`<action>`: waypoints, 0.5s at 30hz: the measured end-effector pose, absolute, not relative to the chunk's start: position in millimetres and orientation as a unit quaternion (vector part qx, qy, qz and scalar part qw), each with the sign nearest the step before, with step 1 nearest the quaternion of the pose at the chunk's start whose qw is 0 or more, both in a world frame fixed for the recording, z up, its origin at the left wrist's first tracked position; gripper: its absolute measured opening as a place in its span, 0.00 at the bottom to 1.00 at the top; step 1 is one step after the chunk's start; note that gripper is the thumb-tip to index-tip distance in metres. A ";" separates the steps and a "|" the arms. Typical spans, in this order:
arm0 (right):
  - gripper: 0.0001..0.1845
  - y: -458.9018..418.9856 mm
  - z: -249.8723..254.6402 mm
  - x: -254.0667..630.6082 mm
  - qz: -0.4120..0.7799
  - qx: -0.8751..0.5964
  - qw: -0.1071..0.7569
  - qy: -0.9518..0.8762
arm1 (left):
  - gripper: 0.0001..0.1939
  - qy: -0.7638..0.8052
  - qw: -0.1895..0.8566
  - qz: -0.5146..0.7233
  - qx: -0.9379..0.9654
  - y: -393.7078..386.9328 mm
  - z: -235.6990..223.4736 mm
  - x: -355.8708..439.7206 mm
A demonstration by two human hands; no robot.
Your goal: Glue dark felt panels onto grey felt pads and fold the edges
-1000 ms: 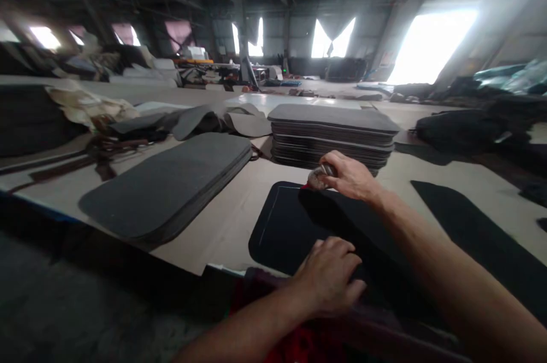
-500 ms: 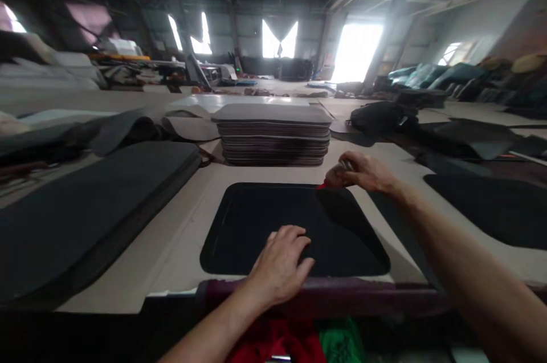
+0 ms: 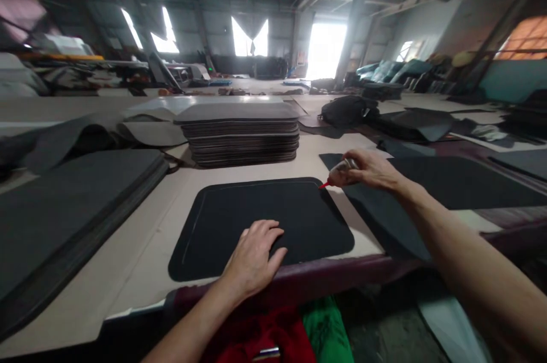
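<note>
A black rounded-corner mat (image 3: 239, 209) lies flat on the beige table (image 3: 145, 249) in front of me. My left hand (image 3: 254, 257) rests flat on the mat's near edge, fingers stretched out. My right hand (image 3: 367, 170) is closed round a small glue bottle with a red tip (image 3: 337, 172), and the tip touches the mat's far right corner. A pale line runs along the mat's left and far edges.
A tall stack of grey mats (image 3: 241, 132) stands just behind the black mat. A lower pile of grey mats (image 3: 72, 198) lies to the left. More black pieces (image 3: 453, 180) lie to the right. Red and green cloth (image 3: 299, 334) hangs below the table edge.
My head has turned right, so the mat now sits further left in view. My right hand has carried the bottle tip along the mat's far edge to its right corner. The left hand stayed pressed down.
</note>
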State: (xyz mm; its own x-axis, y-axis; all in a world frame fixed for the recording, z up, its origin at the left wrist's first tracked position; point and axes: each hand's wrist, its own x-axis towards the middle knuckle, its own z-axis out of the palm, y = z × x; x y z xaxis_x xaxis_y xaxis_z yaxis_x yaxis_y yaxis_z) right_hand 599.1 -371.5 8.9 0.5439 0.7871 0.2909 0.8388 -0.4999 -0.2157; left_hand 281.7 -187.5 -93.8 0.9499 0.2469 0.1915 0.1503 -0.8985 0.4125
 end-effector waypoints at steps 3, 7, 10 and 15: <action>0.18 -387.4 13.8 586.1 -0.066 -0.858 0.164 -0.482 | 0.15 0.099 0.193 0.123 0.968 -187.3 -95.3 281.9; 0.17 -413.8 15.4 565.1 -0.043 -0.857 0.179 -0.481 | 0.15 0.088 0.178 0.140 0.970 -184.8 -99.5 283.4; 0.17 -435.8 13.0 548.2 -0.027 -0.856 0.205 -0.474 | 0.15 0.071 0.171 0.149 0.971 -181.8 -103.2 285.4; 0.19 -470.4 10.0 516.4 -0.001 -0.862 0.239 -0.447 | 0.15 0.066 0.162 0.145 0.974 -179.5 -105.6 288.6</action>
